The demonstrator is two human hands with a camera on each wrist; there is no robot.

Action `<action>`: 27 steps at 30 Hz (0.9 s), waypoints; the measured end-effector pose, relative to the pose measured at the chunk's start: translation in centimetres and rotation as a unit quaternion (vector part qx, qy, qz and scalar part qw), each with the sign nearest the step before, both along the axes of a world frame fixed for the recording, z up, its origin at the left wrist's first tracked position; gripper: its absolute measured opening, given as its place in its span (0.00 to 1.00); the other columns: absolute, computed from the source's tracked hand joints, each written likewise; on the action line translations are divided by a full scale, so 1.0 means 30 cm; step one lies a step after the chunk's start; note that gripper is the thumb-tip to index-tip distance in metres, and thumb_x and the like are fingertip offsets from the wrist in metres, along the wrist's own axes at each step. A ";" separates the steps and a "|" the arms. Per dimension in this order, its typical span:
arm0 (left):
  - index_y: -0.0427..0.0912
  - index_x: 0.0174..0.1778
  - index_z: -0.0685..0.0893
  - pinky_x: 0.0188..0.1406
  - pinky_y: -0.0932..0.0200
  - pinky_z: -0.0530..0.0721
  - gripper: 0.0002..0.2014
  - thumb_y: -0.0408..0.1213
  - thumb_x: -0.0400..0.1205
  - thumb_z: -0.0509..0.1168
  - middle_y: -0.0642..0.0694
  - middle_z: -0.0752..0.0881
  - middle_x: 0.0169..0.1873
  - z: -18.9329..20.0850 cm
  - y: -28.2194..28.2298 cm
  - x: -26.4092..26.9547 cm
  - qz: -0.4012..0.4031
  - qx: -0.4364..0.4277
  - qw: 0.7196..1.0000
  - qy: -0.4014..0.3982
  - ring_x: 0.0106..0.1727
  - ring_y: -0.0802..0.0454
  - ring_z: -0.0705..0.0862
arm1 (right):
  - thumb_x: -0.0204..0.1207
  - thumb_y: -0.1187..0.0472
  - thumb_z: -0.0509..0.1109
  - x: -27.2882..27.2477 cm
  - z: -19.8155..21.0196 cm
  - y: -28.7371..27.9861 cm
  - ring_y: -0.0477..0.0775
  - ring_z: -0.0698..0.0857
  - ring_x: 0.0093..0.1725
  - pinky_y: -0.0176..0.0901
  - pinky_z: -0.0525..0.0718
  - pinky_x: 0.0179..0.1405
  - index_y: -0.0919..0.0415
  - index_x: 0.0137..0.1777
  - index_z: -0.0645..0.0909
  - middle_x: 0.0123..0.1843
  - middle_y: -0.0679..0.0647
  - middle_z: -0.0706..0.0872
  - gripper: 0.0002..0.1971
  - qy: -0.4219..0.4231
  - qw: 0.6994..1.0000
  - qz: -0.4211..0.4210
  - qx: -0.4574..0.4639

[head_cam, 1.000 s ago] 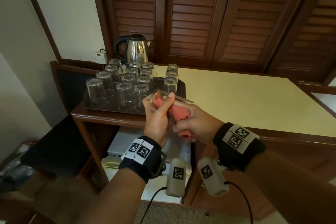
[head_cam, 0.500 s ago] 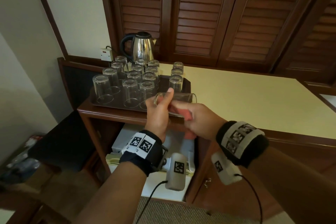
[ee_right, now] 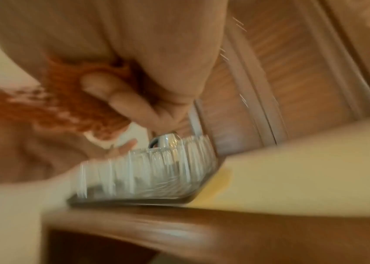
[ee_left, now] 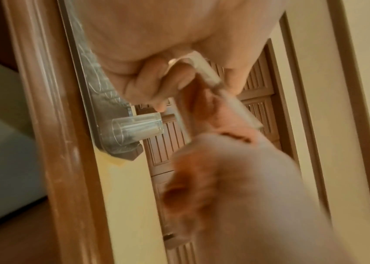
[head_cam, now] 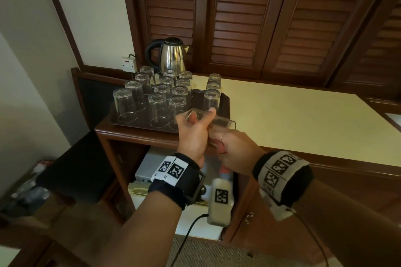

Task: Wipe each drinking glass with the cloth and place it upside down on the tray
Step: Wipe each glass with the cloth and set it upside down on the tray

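Note:
My left hand (head_cam: 201, 119) grips a clear drinking glass (head_cam: 224, 123) held on its side over the near edge of the dark tray (head_cam: 224, 98). My right hand (head_cam: 225, 143) is closed round a pink cloth (head_cam: 224, 171), most of it hidden in the fist. In the left wrist view the cloth (ee_left: 206, 105) reaches into the glass (ee_left: 208, 71) between its walls, below my left fingers (ee_left: 154, 80). The right wrist view is blurred: cloth (ee_right: 77, 107) bunched under my right fingers (ee_right: 122, 96). Several glasses (head_cam: 158, 110) stand upside down on the tray.
A steel kettle (head_cam: 171, 56) stands behind the tray, with a wall socket (head_cam: 129, 64) to its left. The cream countertop (head_cam: 293, 119) stretches to the right. Louvred wooden doors (head_cam: 234, 17) rise behind. An open cabinet shelf (head_cam: 152, 165) lies below the hands.
The pink cloth showed plainly in the glass before; in the head view it is now mostly hidden in my right fist. Both hands and the glass have shifted slightly toward the tray.

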State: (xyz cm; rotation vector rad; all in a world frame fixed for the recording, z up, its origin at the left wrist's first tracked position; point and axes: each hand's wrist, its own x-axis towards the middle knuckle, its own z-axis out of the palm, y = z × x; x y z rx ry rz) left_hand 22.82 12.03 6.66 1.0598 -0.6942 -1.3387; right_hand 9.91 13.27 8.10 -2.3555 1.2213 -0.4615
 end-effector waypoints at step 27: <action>0.51 0.61 0.71 0.64 0.36 0.87 0.22 0.35 0.82 0.77 0.38 0.83 0.55 -0.019 0.007 -0.014 0.018 -0.026 0.999 0.037 0.53 0.41 0.88 | 0.74 0.81 0.67 0.014 -0.005 0.019 0.50 0.87 0.29 0.38 0.83 0.26 0.48 0.75 0.77 0.40 0.43 0.87 0.34 -0.216 0.962 -0.014 0.167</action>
